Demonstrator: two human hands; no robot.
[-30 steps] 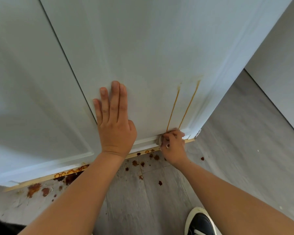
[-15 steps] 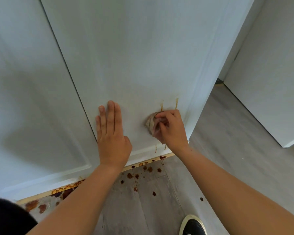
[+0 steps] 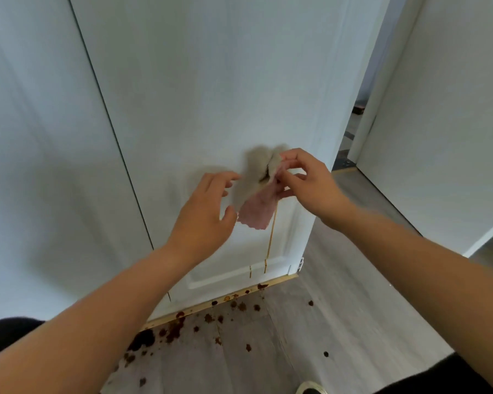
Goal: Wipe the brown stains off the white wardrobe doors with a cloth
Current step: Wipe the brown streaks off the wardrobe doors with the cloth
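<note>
The right hand [image 3: 305, 180] is raised in front of the right-hand wardrobe door [image 3: 211, 95] and pinches a cloth [image 3: 256, 194] between thumb and fingertips at the cloth's upper right edge. The cloth hangs loose from that narrow pinch, clear of the floor and level with the lower half of the door. Its upper part looks grey-white with a dark smear in a fold, and its lower flap is pink with a ragged bottom edge.

The left hand [image 3: 208, 211] is just to the left of the cloth, with its fingers spread wide and loosely curved toward it. The hand is blurred, so I cannot tell whether its fingertips or thumb touch the fabric; it does not plainly hold anything.

A thin brown streak [image 3: 272, 237] runs down the door from behind the pink flap to the lower moulding, where two short drips [image 3: 250, 271] sit side by side. The left-hand door [image 3: 40, 137] is beside it, with a dark seam between the two.

Along the bottom of the doors lies a wooden strip [image 3: 276, 280] dotted with brown. The grey floor [image 3: 339, 322] in front of it is scattered with brown splashes [image 3: 177, 328], thickest toward the left. The toe of a shoe [image 3: 310, 389] shows at the bottom edge.
</note>
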